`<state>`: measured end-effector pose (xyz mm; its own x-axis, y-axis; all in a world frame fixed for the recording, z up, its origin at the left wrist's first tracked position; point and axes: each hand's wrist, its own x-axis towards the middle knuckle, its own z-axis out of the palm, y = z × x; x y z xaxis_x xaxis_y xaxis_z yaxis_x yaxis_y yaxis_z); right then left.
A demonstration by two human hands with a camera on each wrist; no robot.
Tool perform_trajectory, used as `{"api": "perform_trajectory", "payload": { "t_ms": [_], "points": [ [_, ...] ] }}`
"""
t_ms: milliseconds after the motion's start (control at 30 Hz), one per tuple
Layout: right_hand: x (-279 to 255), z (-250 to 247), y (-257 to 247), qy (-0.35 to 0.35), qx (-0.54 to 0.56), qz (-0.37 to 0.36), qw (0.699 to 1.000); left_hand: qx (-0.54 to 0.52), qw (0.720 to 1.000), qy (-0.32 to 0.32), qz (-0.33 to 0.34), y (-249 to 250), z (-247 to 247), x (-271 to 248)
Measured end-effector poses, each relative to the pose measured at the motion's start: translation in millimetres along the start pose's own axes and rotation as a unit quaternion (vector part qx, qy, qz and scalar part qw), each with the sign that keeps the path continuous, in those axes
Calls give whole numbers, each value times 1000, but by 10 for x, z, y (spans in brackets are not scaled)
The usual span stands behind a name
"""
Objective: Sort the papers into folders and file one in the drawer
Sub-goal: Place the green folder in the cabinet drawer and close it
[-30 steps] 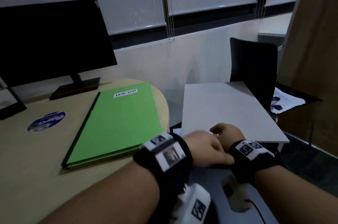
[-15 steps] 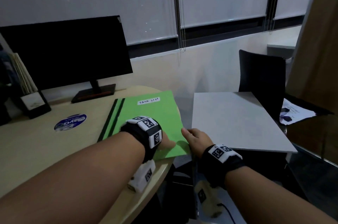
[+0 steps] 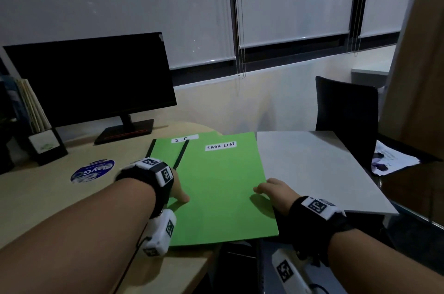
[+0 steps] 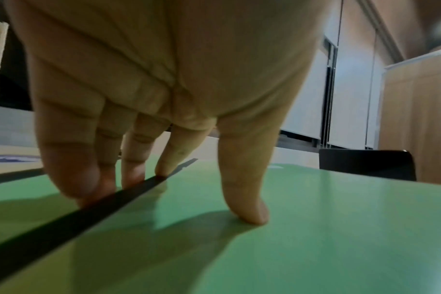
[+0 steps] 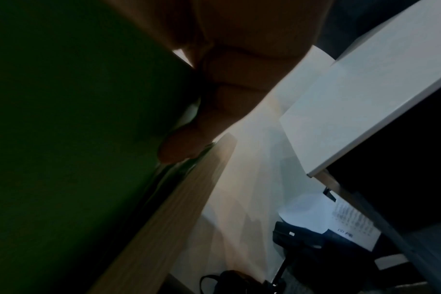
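Observation:
Two green folders lie stacked on the wooden desk (image 3: 48, 202). The top one, labelled TASK LIST (image 3: 223, 188), is shifted right and overhangs the desk's right edge. The lower one, labelled I.T (image 3: 165, 152), shows at the left. My left hand (image 3: 179, 191) holds the top folder at its black spine (image 4: 88, 210), with the thumb (image 4: 249, 214) on the cover and the fingertips tucked against the spine. My right hand (image 3: 274, 191) grips the folder's right edge, thumb on top. Its fingers (image 5: 184, 147) curl under the folder's dark underside (image 5: 63, 119).
A black monitor (image 3: 91, 82) and a file holder (image 3: 40, 130) stand at the back left, with a blue sticker (image 3: 92, 171) on the desk. A white side table (image 3: 312, 168) stands close on the right. Behind it is a black chair (image 3: 346, 111) with papers (image 3: 391, 159) on the seat.
Both hands came up from the gap between the desk and the side table and took hold of the top folder. It slid right, uncovering the I.T folder.

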<state>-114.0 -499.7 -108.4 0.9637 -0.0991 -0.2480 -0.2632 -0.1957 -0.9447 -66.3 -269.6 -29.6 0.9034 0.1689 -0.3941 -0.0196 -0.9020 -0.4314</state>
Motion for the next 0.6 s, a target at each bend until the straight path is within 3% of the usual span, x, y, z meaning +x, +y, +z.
{"api": "perform_trajectory", "payload": {
  "t_ms": [100, 300, 600],
  "points": [
    [22, -12, -26, 13, -92, -20, 995, 0, 1000, 14, 17, 57, 2, -5],
    [3, -198, 28, 30, -135, -27, 990, -13, 998, 52, 42, 234, 20, -45],
    [-106, -1266, 270, 171, -149, -11, 974, -1, 966, 144, 215, 1366, -318, -379]
  ]
}}
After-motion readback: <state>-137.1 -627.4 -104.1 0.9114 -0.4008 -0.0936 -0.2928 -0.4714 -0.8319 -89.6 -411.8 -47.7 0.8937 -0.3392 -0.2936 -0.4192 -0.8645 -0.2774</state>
